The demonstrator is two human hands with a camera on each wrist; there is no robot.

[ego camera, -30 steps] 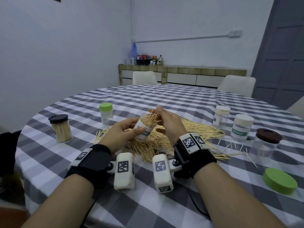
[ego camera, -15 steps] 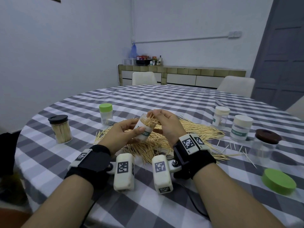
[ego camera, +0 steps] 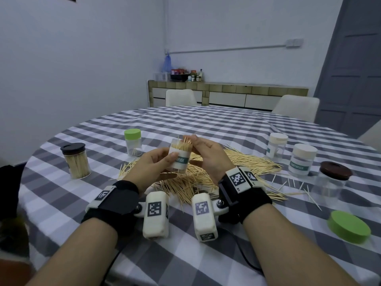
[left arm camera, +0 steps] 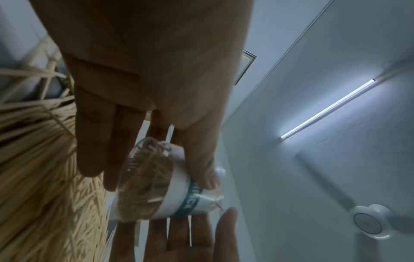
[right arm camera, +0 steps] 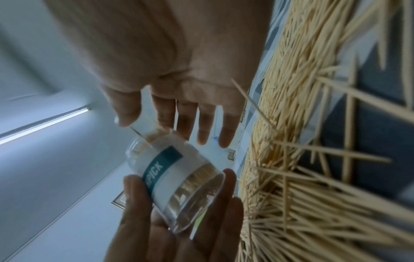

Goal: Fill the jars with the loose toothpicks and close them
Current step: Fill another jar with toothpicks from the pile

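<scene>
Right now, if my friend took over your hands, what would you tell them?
Left hand holds the open jar, nearly full of toothpicks. Right hand is at the jar's mouth, tidying the sticks poking out; fingers look fairly straight. A big pile is left on the table. The black-lidded jar is full and closed. This jar needs a lid; others look nearly empty.

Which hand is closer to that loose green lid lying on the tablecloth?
Right. The right hand is over the toothpick pile at the jar's mouth, on the green lid's side; the left hand grips the labelled jar further away.
</scene>
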